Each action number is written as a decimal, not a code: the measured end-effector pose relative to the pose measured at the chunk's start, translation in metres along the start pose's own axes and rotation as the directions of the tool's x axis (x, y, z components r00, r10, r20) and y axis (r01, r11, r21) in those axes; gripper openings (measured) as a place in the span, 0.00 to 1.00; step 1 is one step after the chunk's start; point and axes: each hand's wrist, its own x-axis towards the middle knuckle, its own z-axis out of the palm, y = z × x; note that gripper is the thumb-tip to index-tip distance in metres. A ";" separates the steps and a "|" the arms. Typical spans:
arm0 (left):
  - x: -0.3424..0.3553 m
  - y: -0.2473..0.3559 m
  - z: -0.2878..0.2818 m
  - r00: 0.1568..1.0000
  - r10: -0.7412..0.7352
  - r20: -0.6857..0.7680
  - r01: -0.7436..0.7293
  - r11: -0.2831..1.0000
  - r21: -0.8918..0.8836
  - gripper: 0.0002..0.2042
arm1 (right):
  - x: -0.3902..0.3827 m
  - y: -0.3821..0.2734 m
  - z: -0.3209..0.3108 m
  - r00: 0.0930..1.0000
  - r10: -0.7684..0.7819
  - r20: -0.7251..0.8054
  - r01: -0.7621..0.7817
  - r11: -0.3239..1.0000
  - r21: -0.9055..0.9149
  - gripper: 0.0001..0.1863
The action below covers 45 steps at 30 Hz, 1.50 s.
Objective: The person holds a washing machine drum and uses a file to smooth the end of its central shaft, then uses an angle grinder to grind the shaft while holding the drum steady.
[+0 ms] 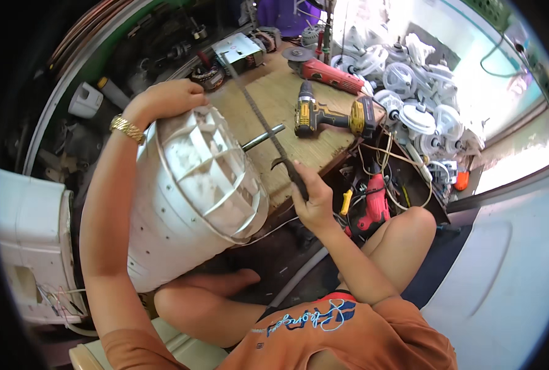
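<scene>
While the plywood bench (323,148) is crammed with tools, the left hand (166,98) grips a white tub (194,191) on the lap; the right hand (311,200) clutches a long metal bar (268,129) near the bench edge.

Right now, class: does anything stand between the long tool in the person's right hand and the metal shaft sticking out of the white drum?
Nothing visible does. The right hand grips the long tool, which crosses right at the shaft of the white drum; whether they touch is unclear.
</scene>
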 end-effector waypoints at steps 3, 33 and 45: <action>0.005 -0.001 -0.019 0.975 -0.021 0.221 0.042 0.995 -0.087 0.18 | -0.009 -0.009 0.001 0.997 0.038 0.070 -0.037 0.999 -0.025 0.31; 0.039 -0.043 0.019 0.945 0.119 0.304 0.094 0.793 -0.602 0.20 | -0.017 -0.043 -0.049 0.881 0.467 0.083 -0.446 0.758 0.476 0.22; 0.054 -0.047 0.025 0.922 0.110 0.371 0.143 0.794 -0.591 0.17 | -0.016 -0.048 -0.045 0.898 0.431 0.093 -0.437 0.840 0.322 0.20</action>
